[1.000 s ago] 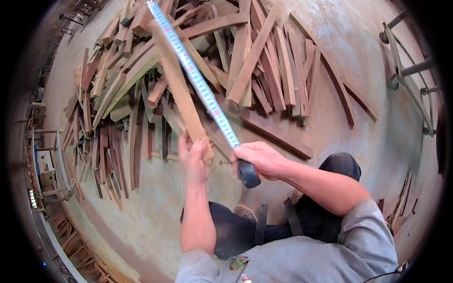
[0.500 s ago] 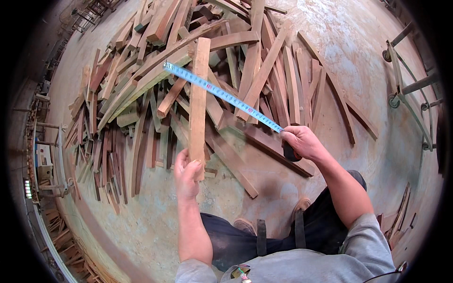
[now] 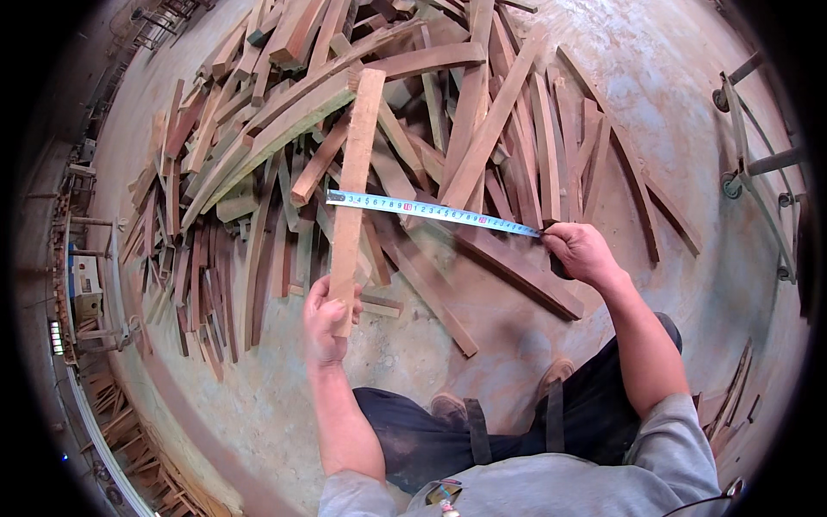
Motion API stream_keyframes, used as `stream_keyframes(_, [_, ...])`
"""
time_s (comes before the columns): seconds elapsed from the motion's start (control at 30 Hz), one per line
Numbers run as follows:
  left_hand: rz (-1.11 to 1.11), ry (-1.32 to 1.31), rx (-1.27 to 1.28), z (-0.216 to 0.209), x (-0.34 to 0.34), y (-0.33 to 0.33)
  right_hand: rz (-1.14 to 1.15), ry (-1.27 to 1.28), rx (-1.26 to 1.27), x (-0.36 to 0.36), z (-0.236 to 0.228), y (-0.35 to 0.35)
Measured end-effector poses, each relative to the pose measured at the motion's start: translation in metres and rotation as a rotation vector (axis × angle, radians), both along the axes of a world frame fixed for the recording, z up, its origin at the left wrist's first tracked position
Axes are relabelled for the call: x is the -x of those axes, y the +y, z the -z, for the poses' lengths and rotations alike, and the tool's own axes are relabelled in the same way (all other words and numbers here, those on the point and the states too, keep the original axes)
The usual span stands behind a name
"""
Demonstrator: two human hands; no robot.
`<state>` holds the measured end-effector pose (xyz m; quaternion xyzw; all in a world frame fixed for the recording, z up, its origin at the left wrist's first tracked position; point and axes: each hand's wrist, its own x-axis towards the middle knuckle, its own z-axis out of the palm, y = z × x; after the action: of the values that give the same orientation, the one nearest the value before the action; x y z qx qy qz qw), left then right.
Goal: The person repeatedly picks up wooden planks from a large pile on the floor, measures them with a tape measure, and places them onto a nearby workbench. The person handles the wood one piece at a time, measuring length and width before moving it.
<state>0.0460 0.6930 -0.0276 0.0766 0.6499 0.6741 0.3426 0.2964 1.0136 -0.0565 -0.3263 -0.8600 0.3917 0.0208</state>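
Tape (image 3: 431, 209) across strip (image 3: 356, 159), apparently touching, woodpile (image 3: 284, 129) behind

Wheeled frame (image 3: 774, 162) on stained floor (image 3: 267, 405)

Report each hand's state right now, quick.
Left hand: closed around the lower end of a wooden strip.
Right hand: closed on a tape measure, its blade pulled out.

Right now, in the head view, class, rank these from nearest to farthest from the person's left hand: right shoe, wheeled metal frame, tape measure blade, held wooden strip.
1. Wooden strip: held in the left hand.
2. Tape measure blade: crossing the strip, beyond the hand.
3. Right shoe: to the right, slightly lower in view.
4. Wheeled metal frame: far right.
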Motion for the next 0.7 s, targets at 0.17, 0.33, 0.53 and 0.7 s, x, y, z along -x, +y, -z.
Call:
stream_keyframes(0.17, [0.004,-0.021,-0.042,0.001,0.002,-0.004,-0.028,0.02,-0.234,-0.003,0.009,0.002])
stream_keyframes(0.33, [0.006,-0.029,-0.058,0.0,0.002,-0.005,-0.029,0.04,-0.374,-0.005,0.012,0.005])
stream_keyframes(0.53, [-0.008,-0.015,-0.038,-0.002,-0.001,-0.005,0.02,0.099,-0.505,-0.006,0.01,0.0])
stream_keyframes(0.7, [-0.002,-0.05,-0.051,-0.004,-0.001,-0.008,0.012,0.147,-0.597,-0.01,0.01,-0.002])
